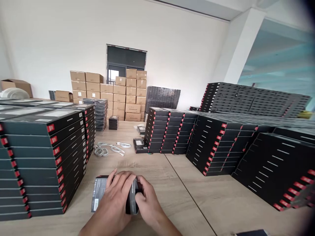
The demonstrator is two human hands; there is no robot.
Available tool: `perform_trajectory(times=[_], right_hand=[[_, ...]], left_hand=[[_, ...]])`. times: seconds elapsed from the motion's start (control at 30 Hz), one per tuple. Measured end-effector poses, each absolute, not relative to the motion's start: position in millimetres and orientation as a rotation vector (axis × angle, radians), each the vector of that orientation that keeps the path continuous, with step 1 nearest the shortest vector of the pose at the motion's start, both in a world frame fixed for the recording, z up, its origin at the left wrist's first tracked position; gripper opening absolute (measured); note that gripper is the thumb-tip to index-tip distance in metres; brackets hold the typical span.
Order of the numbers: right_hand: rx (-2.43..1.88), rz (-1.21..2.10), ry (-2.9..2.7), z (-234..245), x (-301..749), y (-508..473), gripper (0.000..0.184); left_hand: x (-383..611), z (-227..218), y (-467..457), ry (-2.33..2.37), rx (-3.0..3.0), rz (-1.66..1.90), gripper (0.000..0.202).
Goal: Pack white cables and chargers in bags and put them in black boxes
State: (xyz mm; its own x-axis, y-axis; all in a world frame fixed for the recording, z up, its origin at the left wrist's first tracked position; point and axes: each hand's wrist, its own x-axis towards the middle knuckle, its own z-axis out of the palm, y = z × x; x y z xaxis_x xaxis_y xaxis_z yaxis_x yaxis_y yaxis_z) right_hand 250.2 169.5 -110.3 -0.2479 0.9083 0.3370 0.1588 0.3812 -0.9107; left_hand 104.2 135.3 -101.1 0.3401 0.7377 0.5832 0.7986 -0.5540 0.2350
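A small black box (99,190) with grey print and a white label patch is under my hands, low on the wooden table. My left hand (116,195) lies across the box, its fingers curled over the top and pressing on it. At the box's right end, my right hand (149,200) grips the edge, thumb and fingers around a dark opening or flap. The palms hide much of the box, so whether that end is fully open I cannot tell.
Tall stacks of black boxes with red corners stand at the left (36,157) and right (209,144). Coiled white cables (102,150) lie ahead, with an opened box (140,144) beside them. Brown cartons (119,93) are piled by the wall.
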Motion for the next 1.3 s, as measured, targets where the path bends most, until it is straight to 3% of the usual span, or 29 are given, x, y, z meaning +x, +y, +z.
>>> perform_trajectory(times=[0.23, 0.3, 0.4, 0.53, 0.67, 0.8, 1.0, 1.2, 1.3], right_hand=[[-0.95, 1.033, -1.487, -119, 254, 180, 0.029], [-0.948, 1.026, -1.484, -118, 255, 182, 0.033], [-0.968, 0.767, -1.561, -116, 258, 182, 0.048], [-0.964, 0.366, -1.821, -118, 260, 183, 0.028], [-1.059, 0.637, -1.865, -125, 257, 186, 0.03], [-1.014, 0.876, -1.741, -122, 259, 187, 0.01], [-0.887, 1.267, -1.068, -103, 285, 203, 0.029], [-0.902, 1.257, -0.728, -105, 310, 223, 0.031], [-0.944, 1.314, -0.772, -108, 310, 225, 0.031]], left_hand=[[107, -108, 136, -1.518, -2.447, -1.069, 0.089], [106, -110, 137, -1.577, -2.426, -1.094, 0.091], [105, -113, 140, -1.62, -2.32, -1.104, 0.093], [107, -112, 141, -1.623, -2.162, -1.112, 0.086], [106, -113, 143, -1.587, -2.15, -1.057, 0.083], [103, -115, 147, -1.585, -2.143, -1.052, 0.078], [98, -111, 148, -1.714, -2.091, -0.993, 0.068], [78, -131, 156, -2.029, -1.848, -0.839, 0.06], [73, -134, 162, -2.025, -1.87, -1.138, 0.062]])
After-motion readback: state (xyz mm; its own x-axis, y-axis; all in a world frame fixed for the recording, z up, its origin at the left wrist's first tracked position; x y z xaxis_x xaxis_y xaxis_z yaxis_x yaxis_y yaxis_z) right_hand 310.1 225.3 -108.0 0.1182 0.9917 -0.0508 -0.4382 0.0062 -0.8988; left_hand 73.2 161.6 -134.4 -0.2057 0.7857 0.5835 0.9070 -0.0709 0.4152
